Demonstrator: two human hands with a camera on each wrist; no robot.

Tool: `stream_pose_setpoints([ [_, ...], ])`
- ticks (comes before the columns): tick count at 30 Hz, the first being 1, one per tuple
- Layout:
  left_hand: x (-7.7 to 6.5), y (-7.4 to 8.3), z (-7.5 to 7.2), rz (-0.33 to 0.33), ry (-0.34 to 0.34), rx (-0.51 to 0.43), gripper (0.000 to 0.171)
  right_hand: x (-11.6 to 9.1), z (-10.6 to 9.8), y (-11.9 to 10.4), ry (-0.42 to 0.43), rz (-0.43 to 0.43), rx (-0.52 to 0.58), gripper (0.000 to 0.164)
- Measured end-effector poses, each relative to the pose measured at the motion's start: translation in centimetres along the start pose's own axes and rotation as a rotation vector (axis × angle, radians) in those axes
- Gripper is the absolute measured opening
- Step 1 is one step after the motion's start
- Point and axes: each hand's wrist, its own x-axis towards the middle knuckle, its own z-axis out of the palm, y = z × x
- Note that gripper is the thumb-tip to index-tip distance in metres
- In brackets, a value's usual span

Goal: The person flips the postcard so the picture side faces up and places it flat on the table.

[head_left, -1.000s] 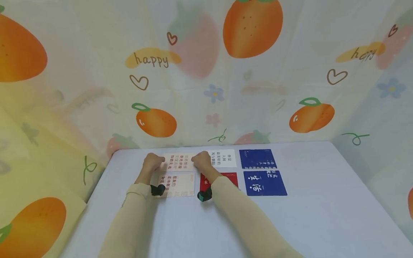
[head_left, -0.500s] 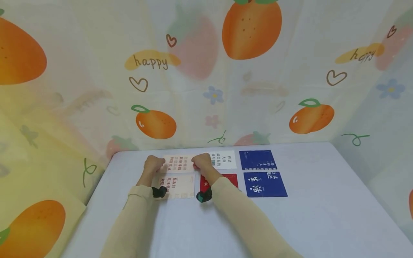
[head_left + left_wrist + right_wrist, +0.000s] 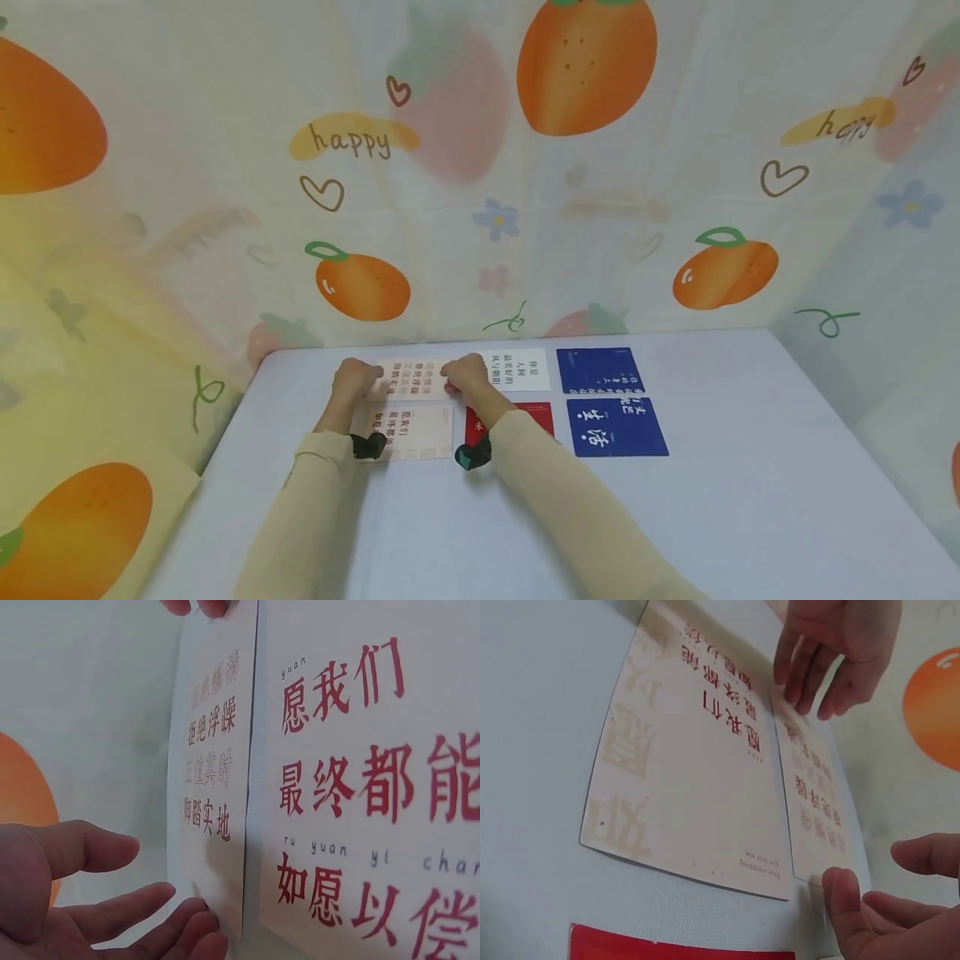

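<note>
A cream card with red Chinese print [image 3: 414,379] lies flat at the back left of the table, between my two hands. My left hand [image 3: 355,380] is at its left end; in the left wrist view the fingertips [image 3: 196,911] touch the card's edge, and the thumb stands apart from them. At the card's right end is my right hand [image 3: 468,373]. The right wrist view shows its fingertips [image 3: 841,889] at the card's edge, thumb held away. Directly in front lies a second cream card [image 3: 420,429], partly behind my left wrist.
To the right, a white card [image 3: 525,369] lies behind a red card [image 3: 534,412], which my right forearm partly covers. Two blue cards [image 3: 600,371] lie further right, one in front of the other. A fruit-patterned curtain [image 3: 450,208] hangs behind the white table [image 3: 750,467].
My right hand has shifted very slightly left, toward my left hand. The left hand and the other cards look about the same.
</note>
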Motion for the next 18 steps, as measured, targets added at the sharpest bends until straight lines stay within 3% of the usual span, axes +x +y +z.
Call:
stream_pose_setpoints([
  [5,0.35,-0.2,-0.07,0.003,-0.015,-0.023,0.041,-0.19,0.03,0.04,-0.005,0.0,0.029,0.04],
  [12,0.72,-0.45,-0.06,-0.066,0.0,-0.162,0.02,-0.17,0.01,0.09,-0.002,-0.01,0.004,0.041],
  [18,0.92,-1.0,0.32,-0.065,0.037,-0.237,0.031,-0.21,-0.35,-0.07,-0.035,-0.031,-0.029,0.041],
])
